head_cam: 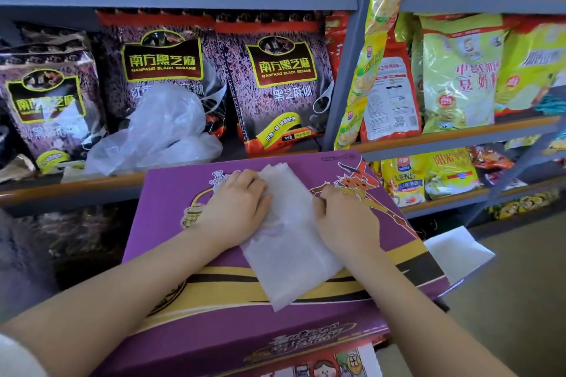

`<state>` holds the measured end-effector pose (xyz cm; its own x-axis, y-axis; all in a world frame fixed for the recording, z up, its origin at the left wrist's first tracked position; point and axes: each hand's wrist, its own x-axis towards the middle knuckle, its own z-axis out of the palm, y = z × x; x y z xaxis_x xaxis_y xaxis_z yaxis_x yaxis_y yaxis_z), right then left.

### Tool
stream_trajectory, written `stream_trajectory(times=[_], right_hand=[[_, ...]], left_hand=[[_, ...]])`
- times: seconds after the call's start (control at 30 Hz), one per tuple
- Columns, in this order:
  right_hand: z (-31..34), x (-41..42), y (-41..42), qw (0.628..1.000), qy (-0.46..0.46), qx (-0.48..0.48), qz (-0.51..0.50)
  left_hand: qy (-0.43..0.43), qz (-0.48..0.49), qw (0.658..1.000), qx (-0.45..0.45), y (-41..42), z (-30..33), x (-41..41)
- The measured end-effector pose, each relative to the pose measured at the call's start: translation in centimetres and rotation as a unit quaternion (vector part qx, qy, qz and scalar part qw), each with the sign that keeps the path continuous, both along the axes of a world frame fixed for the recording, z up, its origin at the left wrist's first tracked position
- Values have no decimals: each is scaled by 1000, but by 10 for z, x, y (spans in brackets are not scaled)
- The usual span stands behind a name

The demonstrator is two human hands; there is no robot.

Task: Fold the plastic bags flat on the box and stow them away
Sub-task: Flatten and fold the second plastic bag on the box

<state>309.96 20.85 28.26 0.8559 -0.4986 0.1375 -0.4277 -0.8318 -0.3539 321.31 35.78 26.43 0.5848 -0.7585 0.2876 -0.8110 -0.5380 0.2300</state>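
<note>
Two bare hands are working on one white plastic bag (pixel 288 242) that is lying flat across the middle of the purple box (pixel 171 193) top, its long side running from the far edge toward the near edge. The left hand (pixel 235 208) is resting palm down on the bag's left edge, fingers nearly straight and covering that part of the bag. The right hand (pixel 343 217) is sitting at the bag's right edge with its fingers curled under; whether they are pinching the plastic or only pressing on it cannot be told. The box's near-left corner is being hidden by the left forearm, and its front face is being cut off by the bottom of the picture.

One crumpled heap of clear plastic bags (pixel 156 138) is sitting on the shelf (pixel 70 187) beyond the box's far-left corner; how many bags are in it is hard to make out. Three dark sesame packets (pixel 275 82) are standing behind the heap, the leftmost blurred. One white flat sheet (pixel 456 251) is poking out past the box's right edge, partly hidden. Yellow-green packets (pixel 459 76) are filling the right-hand shelves, too many and too overlapped for counting.
</note>
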Motion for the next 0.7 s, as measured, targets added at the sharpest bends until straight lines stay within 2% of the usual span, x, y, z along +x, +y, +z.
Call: stream_trajectory(times=[0.13,0.23,0.33,0.4,0.5,0.57,0.63,0.7], right_hand=[[2,-2,-3,1000,-10,9,14],[3,-1,-2,1000,-5,13,16],[3,2,0,1000,8,15,17],[4,3,1,1000,16,8,18],[6,3,4,998,39,-48,23],[5,0,5,992,26,-104,60],[0,-2,1,977,-21,-134,162],[-7,-4,-6,955,-6,-135,263]], left_hand=[[47,-36,998,1,-2,0,4],[107,-17,993,-44,-3,3,1],[172,-10,976,-135,-4,7,-3],[157,-32,976,-147,-5,8,-4],[86,-30,995,-41,-7,4,-8],[60,-3,998,35,-9,4,-12],[49,10,996,77,-11,4,-13],[54,5,993,102,-10,3,-10]])
